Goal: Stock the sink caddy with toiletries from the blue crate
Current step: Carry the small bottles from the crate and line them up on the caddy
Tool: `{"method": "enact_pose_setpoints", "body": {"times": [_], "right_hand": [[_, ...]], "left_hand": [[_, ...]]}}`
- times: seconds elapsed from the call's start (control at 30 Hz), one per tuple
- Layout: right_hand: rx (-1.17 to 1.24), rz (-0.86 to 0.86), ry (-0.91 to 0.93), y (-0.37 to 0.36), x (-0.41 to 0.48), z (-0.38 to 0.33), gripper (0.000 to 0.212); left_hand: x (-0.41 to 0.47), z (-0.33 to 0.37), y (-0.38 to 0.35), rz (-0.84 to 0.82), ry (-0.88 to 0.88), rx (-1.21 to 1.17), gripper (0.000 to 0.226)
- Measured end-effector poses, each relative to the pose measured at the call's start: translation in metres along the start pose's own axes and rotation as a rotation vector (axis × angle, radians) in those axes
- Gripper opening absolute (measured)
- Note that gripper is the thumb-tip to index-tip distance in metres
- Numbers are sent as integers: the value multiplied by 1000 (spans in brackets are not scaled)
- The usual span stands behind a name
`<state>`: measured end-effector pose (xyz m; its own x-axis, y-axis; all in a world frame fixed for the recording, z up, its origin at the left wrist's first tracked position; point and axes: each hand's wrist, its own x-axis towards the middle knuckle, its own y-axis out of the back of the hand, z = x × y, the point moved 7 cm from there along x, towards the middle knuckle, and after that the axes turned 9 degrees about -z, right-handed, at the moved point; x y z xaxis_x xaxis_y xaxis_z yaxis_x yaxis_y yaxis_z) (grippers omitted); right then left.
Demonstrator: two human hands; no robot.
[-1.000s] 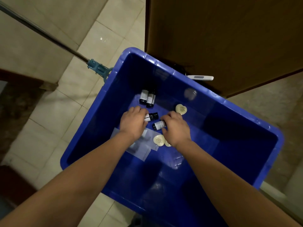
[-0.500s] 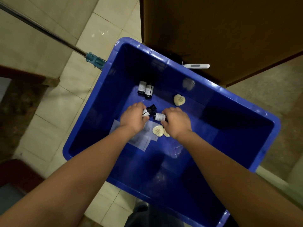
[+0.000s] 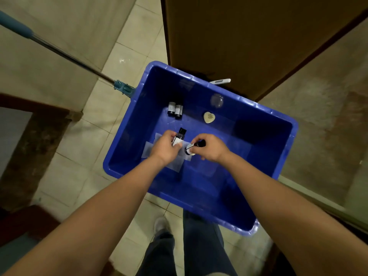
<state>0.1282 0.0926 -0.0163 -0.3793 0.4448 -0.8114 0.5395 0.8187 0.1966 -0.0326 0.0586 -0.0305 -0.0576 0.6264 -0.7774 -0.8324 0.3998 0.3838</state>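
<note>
While the left hand (image 3: 166, 148) and right hand (image 3: 212, 149) were down in the blue crate (image 3: 264, 108), each held one small dark bottle.
The left hand curled round a labelled bottle (image 3: 178, 136), cap pointing away; the right hand pinched a second bottle (image 3: 193, 148) lying sideways. Near the far wall lay two spare bottles (image 3: 175, 110) and a heart-shaped soap (image 3: 209, 117); the sink caddy was out of view. Gripping each body rather than its cap, and lifting straight clear of the rim, looked safest.
</note>
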Motion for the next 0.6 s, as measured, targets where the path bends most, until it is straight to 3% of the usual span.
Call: {"method": "enact_pose_setpoints", "body": {"times": [0.43,0.6], "right_hand": [[408,293,58,-29,-150,-24,35],[588,358,102,-65,-210,-32,16]], "left_hand": [[-126,38,8,-190,-202,-343,48],[-192,41,19,-248,-264,-441,40]]}}
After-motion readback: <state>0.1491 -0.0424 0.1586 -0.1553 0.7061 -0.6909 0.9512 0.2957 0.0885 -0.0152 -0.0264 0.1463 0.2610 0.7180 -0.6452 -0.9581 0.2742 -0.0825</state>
